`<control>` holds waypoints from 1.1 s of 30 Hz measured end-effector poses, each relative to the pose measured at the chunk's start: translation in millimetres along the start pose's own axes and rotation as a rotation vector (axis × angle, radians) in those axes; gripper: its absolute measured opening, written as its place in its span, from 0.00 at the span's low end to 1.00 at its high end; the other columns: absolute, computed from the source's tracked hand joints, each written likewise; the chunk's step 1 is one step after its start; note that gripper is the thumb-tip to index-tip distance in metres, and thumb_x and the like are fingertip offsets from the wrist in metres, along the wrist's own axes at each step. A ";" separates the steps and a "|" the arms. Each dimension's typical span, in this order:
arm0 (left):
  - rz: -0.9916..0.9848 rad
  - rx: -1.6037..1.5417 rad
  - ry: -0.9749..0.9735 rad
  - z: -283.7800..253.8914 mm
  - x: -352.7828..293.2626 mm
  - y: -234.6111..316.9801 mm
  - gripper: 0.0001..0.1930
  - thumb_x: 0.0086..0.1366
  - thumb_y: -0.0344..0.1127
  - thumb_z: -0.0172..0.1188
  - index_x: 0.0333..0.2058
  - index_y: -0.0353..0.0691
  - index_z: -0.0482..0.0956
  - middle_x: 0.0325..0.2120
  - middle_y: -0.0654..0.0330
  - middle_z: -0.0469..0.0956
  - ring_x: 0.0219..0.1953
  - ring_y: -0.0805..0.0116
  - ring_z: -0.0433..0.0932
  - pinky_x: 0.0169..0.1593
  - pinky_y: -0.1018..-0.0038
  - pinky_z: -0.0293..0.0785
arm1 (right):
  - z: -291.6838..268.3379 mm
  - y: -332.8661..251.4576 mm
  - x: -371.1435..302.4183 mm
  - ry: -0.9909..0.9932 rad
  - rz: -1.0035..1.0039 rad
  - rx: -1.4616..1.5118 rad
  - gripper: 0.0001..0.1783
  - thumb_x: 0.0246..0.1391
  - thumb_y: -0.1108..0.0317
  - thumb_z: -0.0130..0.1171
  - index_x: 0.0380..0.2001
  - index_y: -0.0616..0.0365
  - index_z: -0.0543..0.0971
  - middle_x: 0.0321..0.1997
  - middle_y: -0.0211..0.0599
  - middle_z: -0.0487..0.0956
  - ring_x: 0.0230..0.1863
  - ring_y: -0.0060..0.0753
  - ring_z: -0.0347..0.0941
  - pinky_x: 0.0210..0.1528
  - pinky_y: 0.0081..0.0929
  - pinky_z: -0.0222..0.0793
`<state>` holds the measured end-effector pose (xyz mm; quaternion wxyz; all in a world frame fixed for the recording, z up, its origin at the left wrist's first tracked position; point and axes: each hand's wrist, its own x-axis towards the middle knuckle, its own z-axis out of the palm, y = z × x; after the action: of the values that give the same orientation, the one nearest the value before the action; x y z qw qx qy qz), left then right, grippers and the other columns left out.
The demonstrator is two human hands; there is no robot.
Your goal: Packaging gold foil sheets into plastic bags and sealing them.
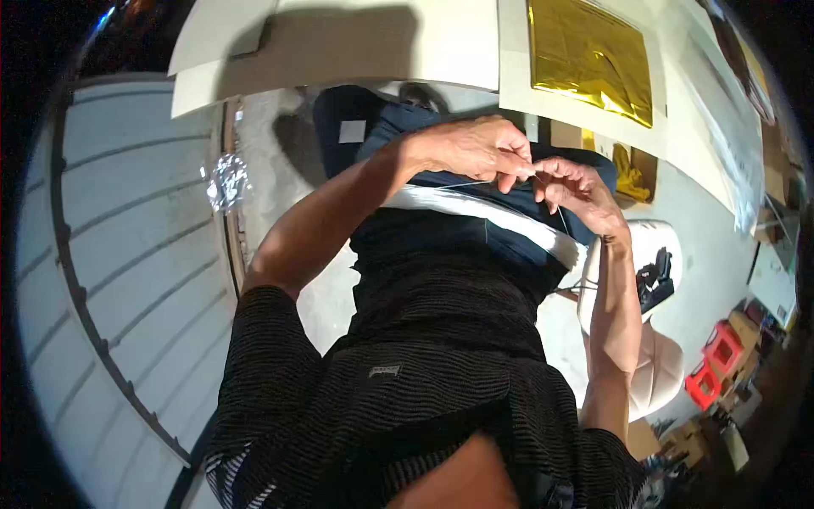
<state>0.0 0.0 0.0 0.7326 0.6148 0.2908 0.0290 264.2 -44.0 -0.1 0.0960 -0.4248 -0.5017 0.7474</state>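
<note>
Over the lap, at the front edge of the table: two bare hands meet, fingertips touching, at a fine pale thread (pixel 466 184).
Left hand (pixel 479 151): reaches in from the left, back of the hand upward, thumb and forefinger pressed together in a pinch on the thread; one length runs out leftward beneath it.
Right hand (pixel 587 195): comes up from the lower right, fingers curled, its tips also closed on the thread beside the left fingertips; a thin strand hangs below it.
Fingertips: a small pale spot shows where they meet, too small to make out, perhaps just thread.
Lap: a white strip (pixel 492 214) lies slantwise across dark trousers (pixel 373 114), below the hands.
Table: cream boards (pixel 462 47) overlap along its front, part of them in shadow; a shiny gold sheet (pixel 591 59) lies on the right side.
Under the table edge: an open box (pixel 650 178) with something yellow (pixel 629 172) in it, just right of the knees.
Right side: a white seat (pixel 589 293) bears a black object (pixel 657 280); red stools (pixel 722 348) stand farther off.
Left side: crumpled shiny wrap (pixel 229 182) sits beside a pale panelled surface (pixel 144 204).
</note>
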 end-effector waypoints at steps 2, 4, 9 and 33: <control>0.029 0.019 0.061 -1.0 -8.5 17.4 0.11 0.70 0.40 0.56 0.35 0.38 0.76 0.24 0.63 0.80 0.22 0.80 0.74 0.24 0.81 0.70 | 18.5 -13.1 8.8 0.043 -0.198 0.060 0.24 0.58 0.68 0.66 0.57 0.60 0.74 0.48 0.34 0.79 0.49 0.23 0.75 0.45 0.21 0.71; 0.061 -0.051 0.069 10.6 -18.3 30.2 0.10 0.72 0.36 0.53 0.36 0.33 0.74 0.26 0.60 0.80 0.24 0.76 0.77 0.27 0.78 0.75 | 33.1 -22.8 8.5 -0.012 -0.220 0.068 0.23 0.54 0.71 0.68 0.53 0.62 0.75 0.43 0.31 0.79 0.43 0.23 0.74 0.44 0.21 0.71; 0.176 -0.306 0.168 23.5 -26.5 42.1 0.09 0.74 0.34 0.51 0.40 0.32 0.73 0.26 0.58 0.79 0.24 0.74 0.78 0.29 0.78 0.77 | 70.0 -2.4 24.6 -0.043 -0.457 0.398 0.09 0.55 0.71 0.67 0.36 0.61 0.77 0.36 0.31 0.78 0.33 0.18 0.72 0.34 0.16 0.70; 0.579 0.828 0.530 32.8 -27.9 1.2 0.15 0.71 0.33 0.55 0.53 0.37 0.79 0.36 0.59 0.86 0.28 0.75 0.79 0.32 0.75 0.78 | 88.5 -60.7 -32.4 0.512 -0.423 -0.438 0.15 0.68 0.65 0.51 0.32 0.63 0.80 0.22 0.27 0.73 0.24 0.18 0.64 0.28 0.21 0.62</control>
<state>-7.6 -39.8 14.4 0.2950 0.8769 0.2713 0.2653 202.5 -92.6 79.9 0.2771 -0.4952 -0.6854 0.4563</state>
